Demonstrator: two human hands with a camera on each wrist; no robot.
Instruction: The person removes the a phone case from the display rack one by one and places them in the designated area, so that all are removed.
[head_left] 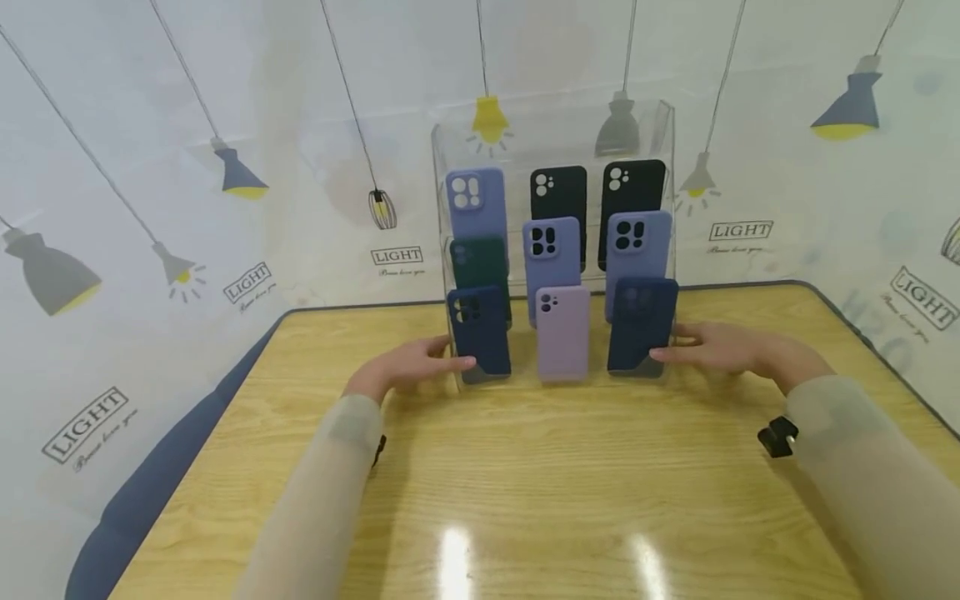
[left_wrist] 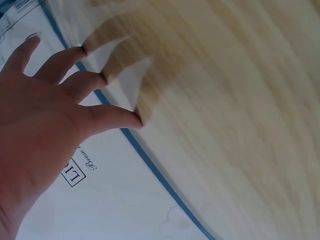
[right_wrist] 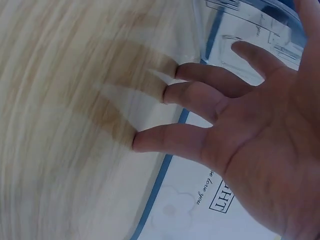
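Note:
A clear tiered display stand (head_left: 665, 133) stands at the table's back, holding phone cases in three rows. Its top row has a periwinkle case (head_left: 483, 212) and two black cases (head_left: 570, 196). Below are a dark green case (head_left: 480, 262) and two periwinkle ones; in front, a pink case (head_left: 564, 333) between two navy cases (head_left: 483, 342). My left hand (head_left: 408, 364) is at the stand's left side, thumb by the front navy case. Opposite, my right hand (head_left: 720, 346) has its thumb near the right navy case (head_left: 637, 325). In both wrist views, spread fingers meet the tabletop.
The wood-grain table (head_left: 555, 467) has a dark blue edge strip. Behind it, a white wall covering (head_left: 315, 100) printed with hanging lamps rises close to the stand. A black strap piece (head_left: 778, 437) shows at the right wrist.

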